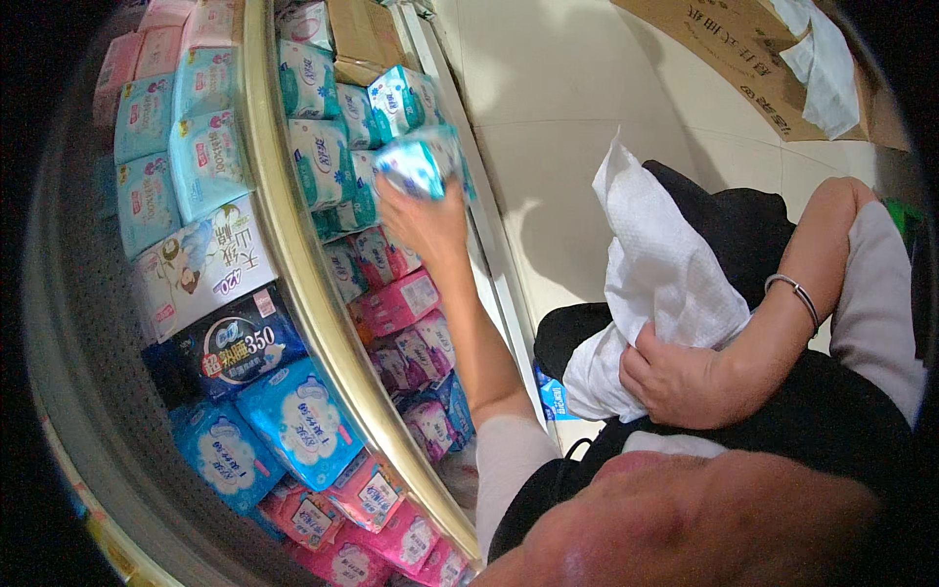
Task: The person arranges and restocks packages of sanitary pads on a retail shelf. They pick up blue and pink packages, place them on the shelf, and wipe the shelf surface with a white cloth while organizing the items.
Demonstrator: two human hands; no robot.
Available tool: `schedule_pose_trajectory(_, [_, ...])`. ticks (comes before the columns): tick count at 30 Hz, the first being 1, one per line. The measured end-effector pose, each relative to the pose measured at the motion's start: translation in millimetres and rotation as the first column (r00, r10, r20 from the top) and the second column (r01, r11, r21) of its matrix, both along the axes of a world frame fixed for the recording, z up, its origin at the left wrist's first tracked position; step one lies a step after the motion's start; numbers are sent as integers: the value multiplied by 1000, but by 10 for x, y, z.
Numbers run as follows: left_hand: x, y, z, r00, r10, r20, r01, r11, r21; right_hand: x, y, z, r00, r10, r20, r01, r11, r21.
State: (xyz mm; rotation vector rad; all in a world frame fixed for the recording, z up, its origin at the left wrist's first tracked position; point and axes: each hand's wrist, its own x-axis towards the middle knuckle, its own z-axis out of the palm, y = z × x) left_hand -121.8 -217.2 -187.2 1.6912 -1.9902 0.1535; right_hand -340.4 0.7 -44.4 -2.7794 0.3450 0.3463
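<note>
My left hand (429,220) reaches into the lower shelf and is shut on a white and teal pack of sanitary pads (418,169), blurred by motion. Similar teal packs (319,158) are stacked beside and behind it. In my lap, my right hand (678,378) grips a white textured cloth (660,271), bunched at the bottom with a pointed end sticking up. Some of the fingers are hidden in its folds.
A gold-edged upper shelf (297,242) bears more packs, including blue ones (301,425). Pink packs (396,302) fill part of the lower shelf, with a cardboard box (367,40) at its far end. Another carton (726,66) with a white cloth (825,81) stands on the tiled floor.
</note>
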Motion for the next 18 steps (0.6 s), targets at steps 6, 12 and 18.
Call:
schedule_pose_trajectory(6, [-832,-86,-70,961,-273,-44,274,925,263,-127,-169,101,999,-19,-51,22,998,62])
schedule_pose_trajectory(12, [-1108,610,-1615,980,-195,-47,179,741,648,-48,-131,84,1000,7,-13,-7,1000,14])
schedule_pose_trajectory(18, [-702,1089,-2533,854,-399,-333,474,336,814,-22,34,-30,996,-54,64,49,995,91])
